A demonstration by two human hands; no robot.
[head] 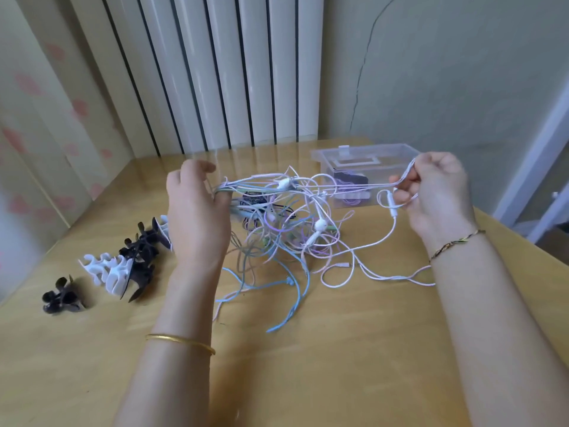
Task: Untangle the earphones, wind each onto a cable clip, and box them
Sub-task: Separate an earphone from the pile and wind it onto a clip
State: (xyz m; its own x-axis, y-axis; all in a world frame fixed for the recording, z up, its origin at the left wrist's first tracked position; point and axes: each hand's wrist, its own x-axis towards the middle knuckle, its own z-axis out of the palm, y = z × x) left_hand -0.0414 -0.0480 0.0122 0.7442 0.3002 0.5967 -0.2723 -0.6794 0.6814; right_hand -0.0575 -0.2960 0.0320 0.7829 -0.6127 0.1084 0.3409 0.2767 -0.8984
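Left hand (197, 217) grips earphone tangle (277, 229) at 9 o'clock; right hand (437, 195) pinches pale cable (407, 170) at 3 o'clock; pulling may tighten knots.

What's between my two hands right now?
In the head view, stretched white and pink cords span from the left hand to the right hand, with the tangle below.

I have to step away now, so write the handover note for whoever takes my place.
Left hand grips one side of the earphone tangle. Right hand pinches a pale cable pulled taut from it. Clear box behind holds at least one wound set. Spare cable clips lie in a row left of the tangle. Left: free, wind and box the rest.
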